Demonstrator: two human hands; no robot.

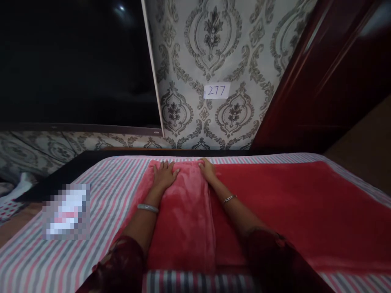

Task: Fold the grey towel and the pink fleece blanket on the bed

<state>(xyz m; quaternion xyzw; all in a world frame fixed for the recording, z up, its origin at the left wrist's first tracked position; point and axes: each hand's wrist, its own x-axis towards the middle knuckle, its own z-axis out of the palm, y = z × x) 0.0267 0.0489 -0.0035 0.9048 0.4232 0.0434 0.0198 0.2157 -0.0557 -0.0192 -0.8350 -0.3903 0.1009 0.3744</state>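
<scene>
A red plush blanket (284, 203) lies spread on a striped cloth, its left part folded over into a thicker panel (186, 228). Near the far left corner of that panel, my left hand (165, 174) rests flat with fingers spread. At the far end of the panel's right edge, my right hand (207, 169) has its fingers curled round the fold of the blanket. A bangle circles each wrist. The fingertips of the right hand are partly hidden by the cloth.
The striped cloth (100, 195) covers the surface beneath. A large dark screen (76, 65) stands at the back left. Patterned wallpaper holds a paper marked 277 (216, 90). Glossy dark red furniture (311, 81) rises at right. A blurred white item (67, 212) lies at left.
</scene>
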